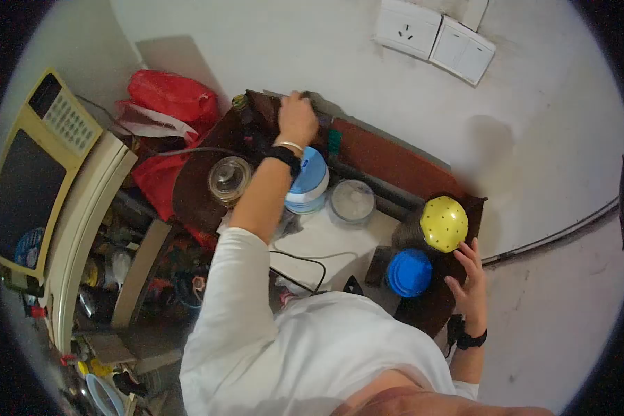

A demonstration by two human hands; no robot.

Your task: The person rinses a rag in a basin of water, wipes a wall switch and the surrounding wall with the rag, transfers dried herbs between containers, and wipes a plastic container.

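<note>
My left hand (297, 119) reaches to the back of a brown open-topped box or shelf, by its rear edge. Its fingers look curled, and whatever they may hold is hidden. Below that wrist stands a tub with a blue lid (310, 173). To its left is a glass jar (229, 179), and a dark bottle (251, 128) leans at the back corner. My right hand (470, 281) is open, fingers apart, its fingertips close to a yellow dotted lid (444, 223); contact is unclear. Near it is a blue-lidded container (409, 273).
A clear round container (353, 202) sits on a white surface, with a black cable (319, 267) in front. Red bags (173, 100) and a microwave (45, 173) stand left, above cluttered shelves. The wall carries a socket (408, 29) and a switch (462, 50).
</note>
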